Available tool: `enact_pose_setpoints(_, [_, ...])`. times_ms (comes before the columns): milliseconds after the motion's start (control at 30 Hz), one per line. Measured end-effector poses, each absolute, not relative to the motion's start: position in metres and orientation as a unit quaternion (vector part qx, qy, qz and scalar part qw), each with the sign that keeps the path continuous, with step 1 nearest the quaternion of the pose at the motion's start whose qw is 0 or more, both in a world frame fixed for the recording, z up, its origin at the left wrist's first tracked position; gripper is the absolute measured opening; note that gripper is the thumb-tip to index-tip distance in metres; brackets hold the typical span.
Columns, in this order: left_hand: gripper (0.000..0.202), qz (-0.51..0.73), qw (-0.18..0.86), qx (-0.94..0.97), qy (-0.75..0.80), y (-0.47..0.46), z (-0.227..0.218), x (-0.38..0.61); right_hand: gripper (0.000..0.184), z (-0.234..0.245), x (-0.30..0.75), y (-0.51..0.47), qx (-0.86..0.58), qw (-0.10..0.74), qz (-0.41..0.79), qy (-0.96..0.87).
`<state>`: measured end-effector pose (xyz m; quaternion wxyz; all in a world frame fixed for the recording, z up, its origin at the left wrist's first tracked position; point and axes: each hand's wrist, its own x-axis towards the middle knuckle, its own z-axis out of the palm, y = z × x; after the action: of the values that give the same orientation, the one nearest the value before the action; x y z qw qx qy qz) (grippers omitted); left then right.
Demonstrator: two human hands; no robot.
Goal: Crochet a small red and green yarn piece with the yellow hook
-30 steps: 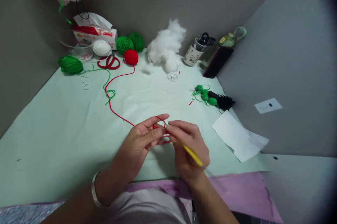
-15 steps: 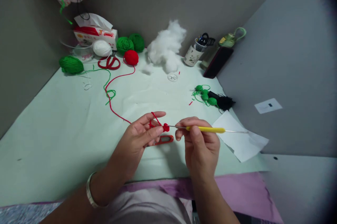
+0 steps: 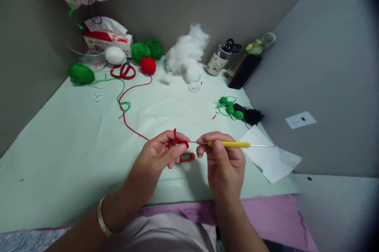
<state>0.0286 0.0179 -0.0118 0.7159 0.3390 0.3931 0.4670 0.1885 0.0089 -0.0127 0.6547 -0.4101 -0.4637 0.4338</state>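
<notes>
Between thumb and fingers, my left hand point(image 3: 158, 155) pinches a small red crochet piece point(image 3: 186, 144). Red yarn point(image 3: 134, 130) loops over the raised index finger and trails back to a red yarn ball point(image 3: 147, 65). My right hand point(image 3: 226, 165) grips a crochet hook point(image 3: 229, 144) by its yellow handle, like a pen. The hook's thin metal tip reaches left to the red piece; its very end is hidden there by yarn and fingers. On the table under my left fingers lies an orange-handled tool point(image 3: 187, 157), partly covered.
Green yarn balls point(image 3: 140, 51), a white yarn ball point(image 3: 115, 55), red scissors point(image 3: 122, 72) and a tissue box point(image 3: 108, 43) stand at the back left. White stuffing point(image 3: 188, 55), a pen cup point(image 3: 217, 60) and a phone point(image 3: 245, 71) are behind. Green crocheted pieces point(image 3: 230, 107) and paper point(image 3: 271, 157) lie right.
My left index finger has bent down a little, and the red piece sits closer against it. The hook has shifted slightly left with my right hand.
</notes>
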Motion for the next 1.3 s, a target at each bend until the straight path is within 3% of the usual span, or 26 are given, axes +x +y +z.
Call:
enact_pose_setpoints(800, [0.017, 0.458, 0.714, 0.342, 0.405, 0.020, -0.008, 0.028, 0.017, -0.011, 0.189, 0.010, -0.414, 0.644, 0.432, -0.477])
enact_pose_setpoints(1100, [0.065, 0.458, 0.741, 0.314, 0.377, 0.017, -0.004, 0.032, 0.016, -0.019, 0.183, 0.006, -0.414, 0.640, 0.459, -0.456])
enact_pose_setpoints(1300, [0.064, 0.465, 0.755, 0.294, 0.357, 0.016, -0.005, 0.034, 0.016, -0.020, 0.181, 0.007, -0.404, 0.641, 0.472, -0.451])
